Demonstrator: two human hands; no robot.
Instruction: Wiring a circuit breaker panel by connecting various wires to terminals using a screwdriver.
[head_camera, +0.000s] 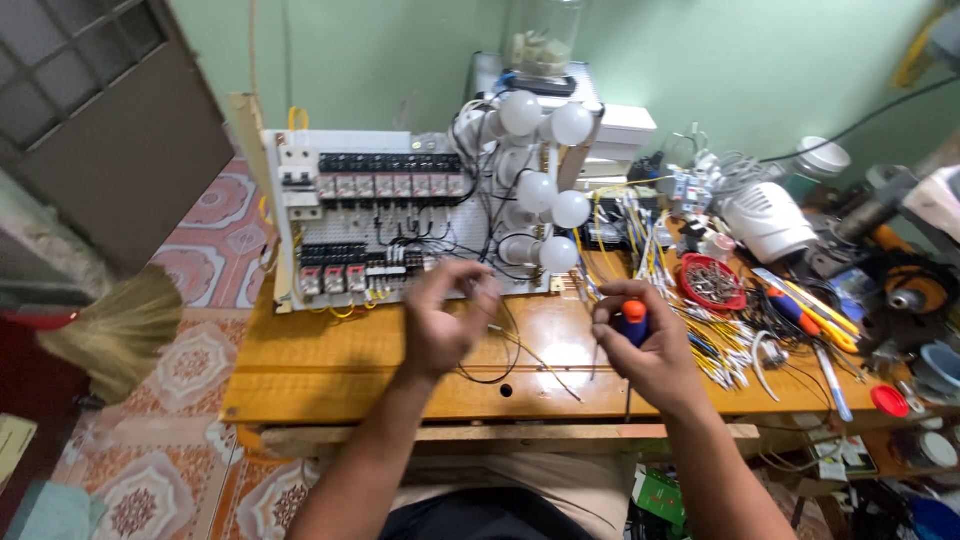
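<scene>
Your right hand (643, 345) is clenched around a blue-and-orange screwdriver (632, 322), blade pointing down over the wooden desk (330, 370). Your left hand (447, 315) is half curled, fingertips pinching a thin wire (530, 350) just before the white wiring panel (375, 215). White bulbs (545, 185) stand behind it.
</scene>
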